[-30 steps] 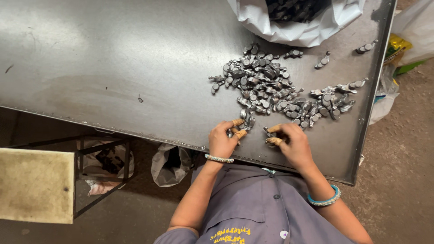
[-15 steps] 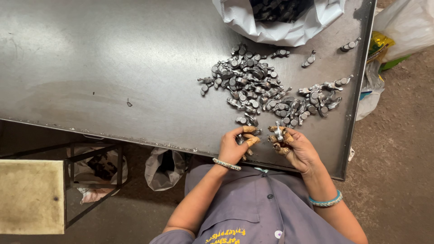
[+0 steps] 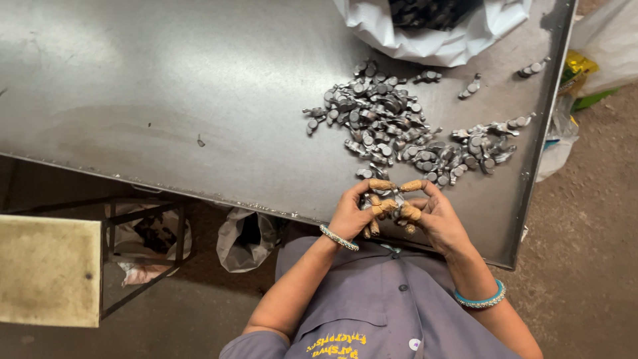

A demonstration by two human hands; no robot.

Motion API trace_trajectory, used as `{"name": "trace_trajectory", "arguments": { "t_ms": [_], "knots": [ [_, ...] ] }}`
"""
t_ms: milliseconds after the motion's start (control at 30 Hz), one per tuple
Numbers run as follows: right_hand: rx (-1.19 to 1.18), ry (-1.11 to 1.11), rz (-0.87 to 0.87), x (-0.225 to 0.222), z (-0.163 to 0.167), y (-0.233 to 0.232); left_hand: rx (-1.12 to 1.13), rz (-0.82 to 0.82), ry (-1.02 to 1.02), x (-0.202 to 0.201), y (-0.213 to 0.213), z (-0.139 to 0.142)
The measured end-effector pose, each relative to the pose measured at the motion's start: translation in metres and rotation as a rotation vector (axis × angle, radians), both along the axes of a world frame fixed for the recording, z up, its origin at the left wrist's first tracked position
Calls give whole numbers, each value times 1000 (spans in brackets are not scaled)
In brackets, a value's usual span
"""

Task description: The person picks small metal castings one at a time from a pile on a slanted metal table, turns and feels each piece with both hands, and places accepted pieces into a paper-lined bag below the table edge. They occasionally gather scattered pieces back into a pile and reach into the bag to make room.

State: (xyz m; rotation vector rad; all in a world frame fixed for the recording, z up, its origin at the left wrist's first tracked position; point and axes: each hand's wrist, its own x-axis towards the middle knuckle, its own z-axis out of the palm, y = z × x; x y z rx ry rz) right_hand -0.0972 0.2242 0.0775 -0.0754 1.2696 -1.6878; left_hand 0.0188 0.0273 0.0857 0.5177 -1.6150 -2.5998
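Many small grey metal parts [image 3: 392, 129] lie in a loose pile on the surface [image 3: 166, 100], just past the hands. Most of them look not yet picked up, so I think a lot of the work is left. I cannot tell which parts are done and which are not, as no sorted heap shows.

Both hands are together at the near edge of the surface, almost touching each other. The left hand [image 3: 352, 213] and the right hand [image 3: 435, 216] have tan wraps on the fingertips [image 3: 382, 185]. They are curled around one or two small parts [image 3: 393, 201] held between them. The parts are mostly hidden by the fingers, so I cannot say just how many.

Farther off, beyond the pile, a white bag [image 3: 432, 36] sits open with more dark parts inside. A few single parts lie to the right of the pile, well apart from the hands. Each wrist has a bangle.
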Motion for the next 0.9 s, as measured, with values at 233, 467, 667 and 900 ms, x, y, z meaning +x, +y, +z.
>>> {"name": "trace_trajectory", "arguments": {
  "t_ms": [233, 467, 667, 900],
  "knots": [
    [253, 509, 200, 14, 35, -35, -126, -7, 46, 13, -11, -11],
    [461, 967, 260, 16, 68, -62, 9, 150, -172, 31, -35, 13],
    [592, 1796, 332, -15, 45, -55, -251, 733, -242, 99, -113, 50],
    [592, 1707, 459, -47, 17, -29, -220, 1318, -566, 214, -169, 2]
  ]
}}
